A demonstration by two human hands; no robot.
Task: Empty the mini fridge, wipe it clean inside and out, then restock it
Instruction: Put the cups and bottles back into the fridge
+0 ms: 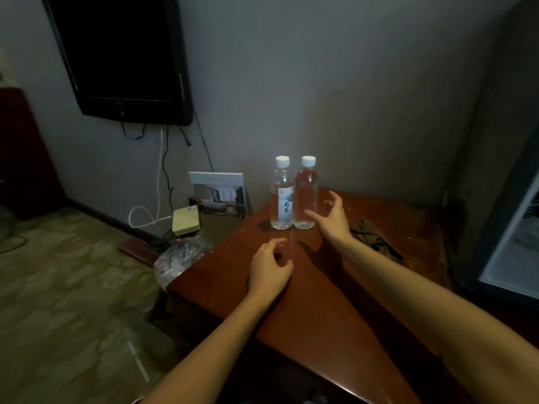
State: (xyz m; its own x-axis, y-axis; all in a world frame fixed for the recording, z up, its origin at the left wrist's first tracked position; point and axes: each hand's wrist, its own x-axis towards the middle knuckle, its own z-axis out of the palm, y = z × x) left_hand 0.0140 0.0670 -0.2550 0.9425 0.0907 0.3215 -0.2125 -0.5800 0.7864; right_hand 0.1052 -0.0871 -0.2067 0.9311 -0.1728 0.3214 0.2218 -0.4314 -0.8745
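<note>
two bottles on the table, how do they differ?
The left bottle shows a printed label; the right bottle shows none from this view. The right bottle stands next to the open right hand; the left bottle is farther from it. Both: upright, clear, white-capped, side by side on the table.

The labelled water bottle (281,196) and the plain water bottle (306,196), both clear and white-capped, are standing upright, touching, on the wooden table (221,281).

Things counted by kind
Two water bottles (281,196) (305,196) are seen at twelve o'clock, one cloth (370,234) at two, one television (116,53) at ten; one brochure (218,193), one yellow box (186,220) and two hands (269,269) (332,218) are counted.
</note>
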